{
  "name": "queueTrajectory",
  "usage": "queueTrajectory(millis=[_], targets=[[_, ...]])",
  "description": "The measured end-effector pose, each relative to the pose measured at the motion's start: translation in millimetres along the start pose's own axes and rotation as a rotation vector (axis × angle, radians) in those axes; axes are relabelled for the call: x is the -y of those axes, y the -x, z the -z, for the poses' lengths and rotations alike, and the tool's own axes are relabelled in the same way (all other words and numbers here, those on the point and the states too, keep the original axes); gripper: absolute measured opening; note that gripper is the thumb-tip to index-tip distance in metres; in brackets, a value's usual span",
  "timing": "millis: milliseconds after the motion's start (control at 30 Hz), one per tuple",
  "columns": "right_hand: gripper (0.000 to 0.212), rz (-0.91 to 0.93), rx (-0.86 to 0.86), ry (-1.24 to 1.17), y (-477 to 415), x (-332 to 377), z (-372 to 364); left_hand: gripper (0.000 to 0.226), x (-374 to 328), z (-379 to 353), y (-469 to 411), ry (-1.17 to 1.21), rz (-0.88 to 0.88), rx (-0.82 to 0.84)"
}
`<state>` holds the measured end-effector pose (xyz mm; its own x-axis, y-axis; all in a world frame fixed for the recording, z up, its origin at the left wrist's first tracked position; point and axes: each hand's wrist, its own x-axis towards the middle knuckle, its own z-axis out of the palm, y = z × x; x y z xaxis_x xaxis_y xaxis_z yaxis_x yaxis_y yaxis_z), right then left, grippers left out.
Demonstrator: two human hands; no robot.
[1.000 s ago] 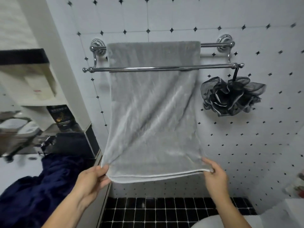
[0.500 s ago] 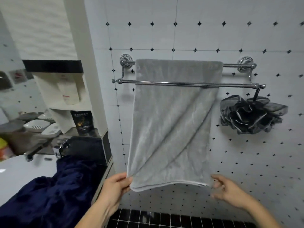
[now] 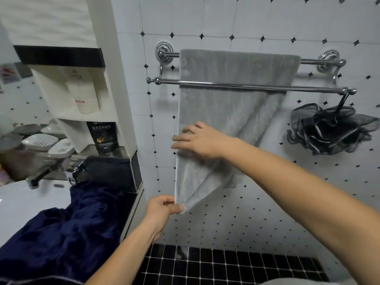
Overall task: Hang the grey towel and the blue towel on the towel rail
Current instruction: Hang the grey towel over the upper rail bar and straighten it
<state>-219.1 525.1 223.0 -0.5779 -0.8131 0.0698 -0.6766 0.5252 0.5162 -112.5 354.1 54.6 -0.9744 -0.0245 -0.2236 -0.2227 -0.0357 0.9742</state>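
While the blue towel [image 3: 67, 229] lies crumpled nearest the camera, spilling over the front edge of the sink counter [image 3: 22, 200] at lower left, nobody is touching it, so that half of the job looks not yet begun. Just beyond it, the left hand [image 3: 162, 208] has thumb and fingers pinched together on the bottom left corner of the grey towel [image 3: 230, 112], drawing that corner down to a point. Higher up and further in, the right hand [image 3: 202, 140] rests flat with fingers spread on the towel's left edge (apparently smoothing it, not gripping). Against the tiled wall, the grey towel is draped over the rear bar of the towel rail [image 3: 236, 85] and falls behind the front bar, towards the rail's left end. Its lower right part is bunched inward in diagonal folds, so it hangs unevenly. A dark bath sponge [image 3: 329, 128] dangles from the rail's right end, apart from the towel.

My judgement: the grey towel is hung but wants straightening; the front bar is bare, and the blue towel remains to be lifted and hung.
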Motion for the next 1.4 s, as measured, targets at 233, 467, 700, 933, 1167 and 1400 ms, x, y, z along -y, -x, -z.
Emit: queueTrajectory(millis=[233, 467, 700, 933, 1167, 1400], targets=[[0.025, 0.106, 0.113, 0.268, -44, -16, 14, 0.018, 10, -1, -1, -0.036, -0.016, -0.051], [0.03, -0.013, -0.115, 0.204, -49, -38, 12, 0.022, 14, -2, -4, -0.002, -0.023, -0.12], [0.049, -0.11, -0.275, 0.226, -53, -128, 55, 0.033, 2, 2, -11, 0.014, -0.001, -0.104], [0.046, -0.194, -0.031, 0.259, -93, -178, 83, 0.016, 0, 6, -18, -0.04, 0.011, -0.163], [0.03, -0.337, -0.294, 0.247, -119, -181, 101, 0.016, 14, 6, -26, -0.004, 0.029, -0.264], [0.033, -0.525, -0.379, -0.039, -93, -190, 83, 0.011, -4, 9, -55, -0.049, 0.01, -0.328]])
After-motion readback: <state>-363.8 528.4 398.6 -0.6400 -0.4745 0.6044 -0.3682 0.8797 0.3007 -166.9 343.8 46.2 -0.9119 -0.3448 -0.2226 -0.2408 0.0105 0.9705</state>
